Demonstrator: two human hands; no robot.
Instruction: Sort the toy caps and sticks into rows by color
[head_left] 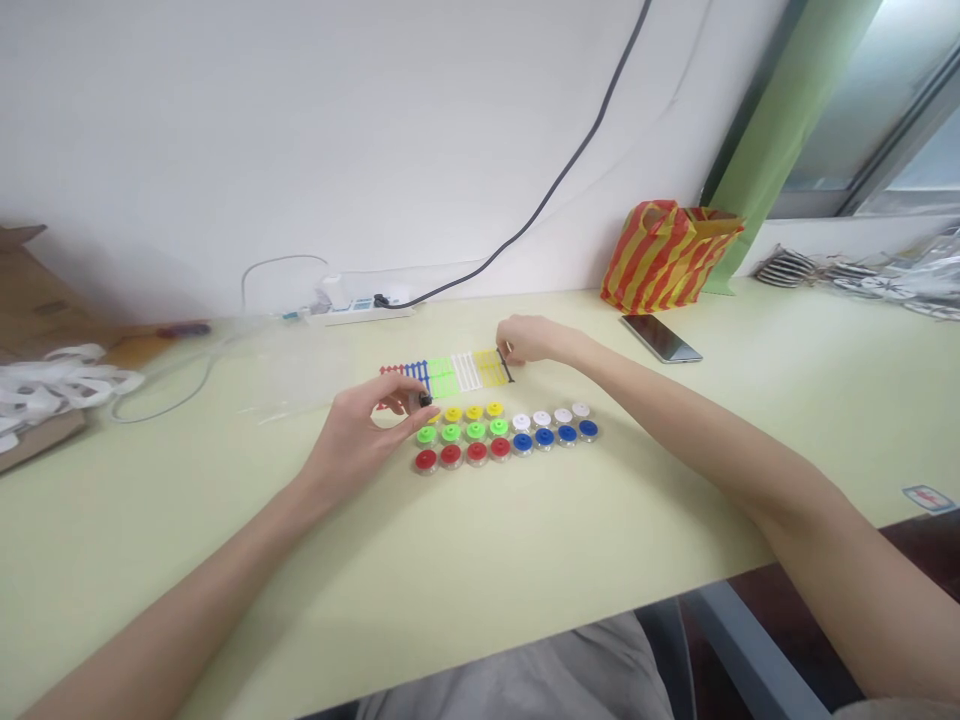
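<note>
My left hand point(367, 415) pinches a small black-topped disc point(424, 398) between thumb and fingertips, just above the table. Beside it lie rows of small clear discs with coloured caps: red point(477, 453), green point(475, 431), yellow point(473, 412), white point(541, 420) and blue point(544, 437). Behind these is a line of thin plastic sticks grouped by colour, among them white sticks point(466, 371) and yellow sticks point(489, 368). At the right end of that line, my right hand point(521, 340) has its fingers closed at the upper end of a black stick point(509, 369).
A power strip point(360, 314) with a black cable point(555, 185) lies along the wall. To the right are a phone point(660, 338) and a red-and-yellow striped bag point(667, 258). White strips point(56, 390) and a cardboard box point(45, 300) sit at the left.
</note>
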